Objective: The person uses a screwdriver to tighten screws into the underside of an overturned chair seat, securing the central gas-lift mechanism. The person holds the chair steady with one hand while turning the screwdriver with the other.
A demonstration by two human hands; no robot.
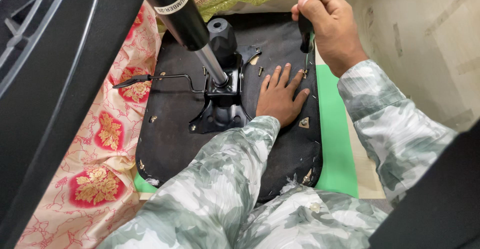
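Note:
An upturned black chair seat (175,124) lies in front of me, its underside facing up. A black metal mechanism plate (222,106) with a gas cylinder (192,26) and a thin lever (155,77) sits on it. My left hand (281,96) rests flat on the seat, fingers spread, just right of the plate. My right hand (330,24) grips a black-handled screwdriver (305,36), held upright with its tip on a screw (305,72) near the seat's right edge.
A loose screw (260,70) lies on the seat. A pink floral cloth (100,154) lies at the left, a green mat (337,139) under the seat's right side. A dark chair part (45,79) fills the left, a beige wall (425,44) the right.

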